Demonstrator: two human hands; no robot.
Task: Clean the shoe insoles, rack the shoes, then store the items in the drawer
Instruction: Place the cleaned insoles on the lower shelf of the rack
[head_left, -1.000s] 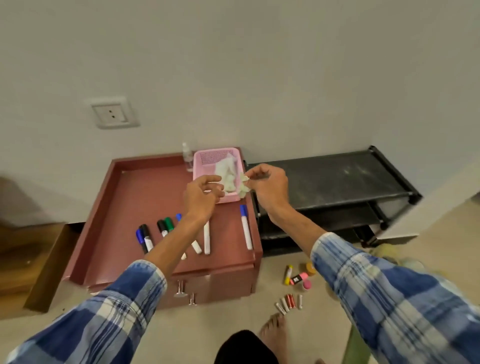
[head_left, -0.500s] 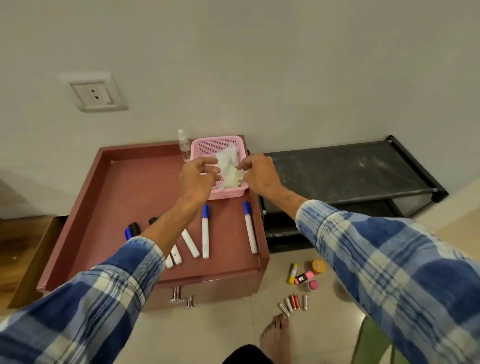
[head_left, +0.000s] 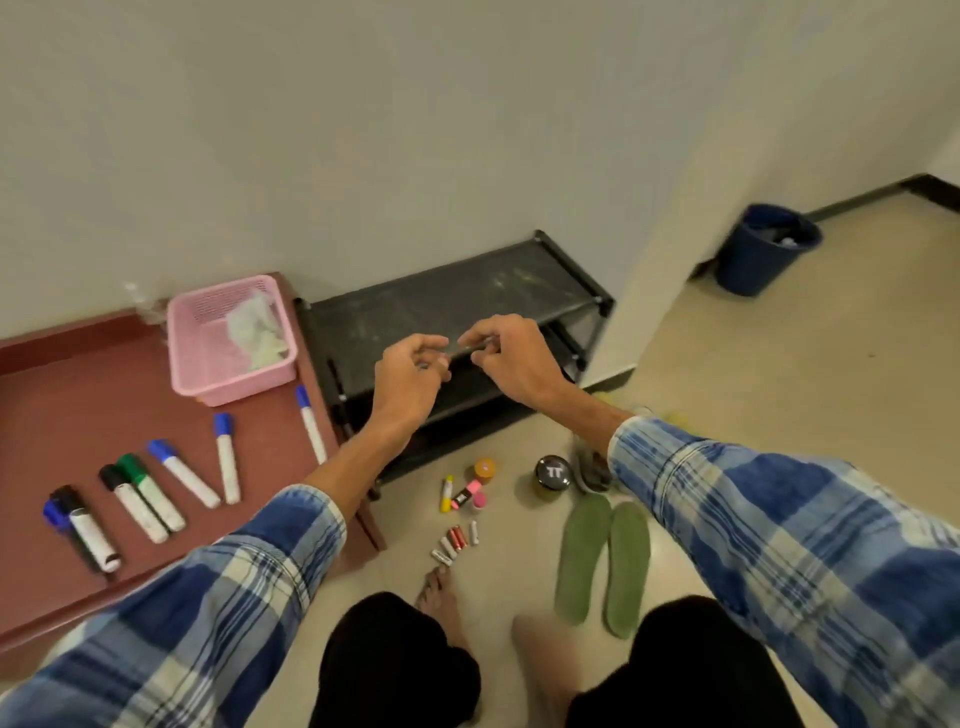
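Observation:
My left hand (head_left: 410, 370) and my right hand (head_left: 511, 354) hover close together over the front of the black shoe rack (head_left: 441, 306). Both have curled fingers, and I see nothing held in either. The crumpled white tissue (head_left: 257, 332) lies in the pink basket (head_left: 228, 376) on the red-brown drawer cabinet top (head_left: 62, 395). Two green insoles (head_left: 605, 564) lie side by side on the floor below my right arm. A shoe (head_left: 589, 467) is partly hidden behind my right sleeve.
Several markers (head_left: 171, 480) lie on the cabinet top. On the floor sit a black jar (head_left: 553, 475), batteries (head_left: 454, 543) and small coloured items (head_left: 467, 491). A blue bin (head_left: 763, 249) stands at the far right. My bare foot (head_left: 439, 597) is below the batteries.
Both hands let go of the tissue, which now lies in the basket, and moved right to above the shoe rack. My view swung right, revealing the insoles, jar and bin.

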